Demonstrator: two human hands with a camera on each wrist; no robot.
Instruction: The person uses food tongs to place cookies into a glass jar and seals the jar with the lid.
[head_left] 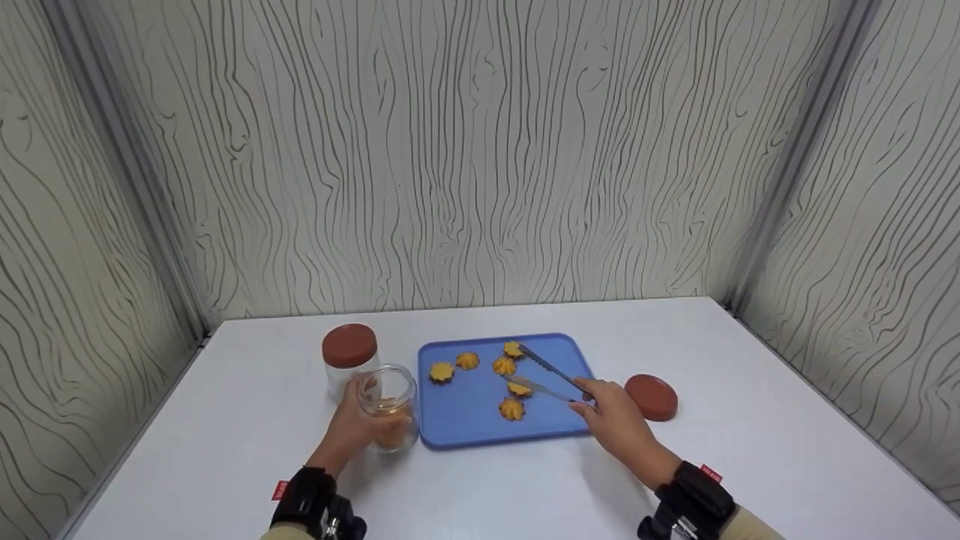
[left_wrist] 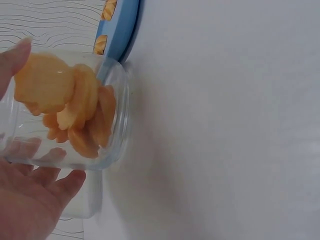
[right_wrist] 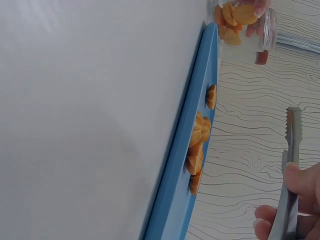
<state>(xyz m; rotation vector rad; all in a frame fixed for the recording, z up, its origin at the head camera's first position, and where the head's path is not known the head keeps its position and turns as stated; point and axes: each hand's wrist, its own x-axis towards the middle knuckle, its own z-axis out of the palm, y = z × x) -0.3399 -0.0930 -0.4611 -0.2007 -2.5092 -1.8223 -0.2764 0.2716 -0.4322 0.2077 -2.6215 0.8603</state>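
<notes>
Blue tray [head_left: 469,421] is lying flat. Lidless jar [head_left: 402,393] is sitting just beside it, my left hand [head_left: 354,425] gripping it, fingers curled round. My right hand [head_left: 620,421] is pinching tongs [head_left: 555,370], arms apart, over cookies [head_left: 512,409] on the tray. Likely picking; next move's probably needing a squeeze.

white table [head_left: 480,499] | back wall [head_left: 450,150], dark wood-grain lines | gray corner strips [head_left: 129,161]
</notes>
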